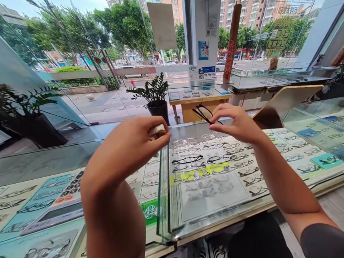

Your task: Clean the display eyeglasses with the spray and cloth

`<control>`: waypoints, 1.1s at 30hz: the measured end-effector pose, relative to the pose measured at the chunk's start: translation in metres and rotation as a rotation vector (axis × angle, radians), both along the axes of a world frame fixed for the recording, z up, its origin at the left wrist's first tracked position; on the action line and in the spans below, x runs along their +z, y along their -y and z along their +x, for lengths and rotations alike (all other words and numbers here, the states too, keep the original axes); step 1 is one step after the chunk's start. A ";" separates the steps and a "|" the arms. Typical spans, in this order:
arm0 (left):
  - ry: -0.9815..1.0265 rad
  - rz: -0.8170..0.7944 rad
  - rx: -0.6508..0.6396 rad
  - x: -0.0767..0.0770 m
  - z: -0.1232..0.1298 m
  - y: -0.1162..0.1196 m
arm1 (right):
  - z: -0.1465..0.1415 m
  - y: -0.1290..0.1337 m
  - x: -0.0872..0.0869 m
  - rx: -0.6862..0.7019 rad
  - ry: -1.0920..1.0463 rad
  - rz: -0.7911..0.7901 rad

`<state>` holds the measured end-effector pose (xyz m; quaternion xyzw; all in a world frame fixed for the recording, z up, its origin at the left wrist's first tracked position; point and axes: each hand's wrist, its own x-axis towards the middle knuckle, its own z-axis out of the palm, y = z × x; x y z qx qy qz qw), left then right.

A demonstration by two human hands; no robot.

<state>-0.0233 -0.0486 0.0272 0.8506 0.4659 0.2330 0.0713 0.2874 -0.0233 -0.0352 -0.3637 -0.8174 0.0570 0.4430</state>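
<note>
My right hand (234,121) pinches a pair of dark-framed eyeglasses (202,113) by a temple, above the far part of the glass display case (215,209). My left hand (136,138) is closed around a crumpled whitish cloth (157,131), mostly hidden in the fingers; it hovers near the case's left side, apart from the glasses. Beneath both hands, rows of eyeglass frames (221,159) lie inside the case under glass, some on a yellow strip.
A calculator (59,213) rests on the left counter beside a tray with a pair of glasses (42,252). Behind the case stand a potted plant (156,94) and a wooden display table (188,107). A wood-edged mirror or panel (286,99) tilts at the right.
</note>
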 end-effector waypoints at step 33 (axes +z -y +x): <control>-0.185 -0.093 -0.057 -0.015 0.020 -0.013 | 0.032 -0.047 -0.127 -0.166 0.777 -0.483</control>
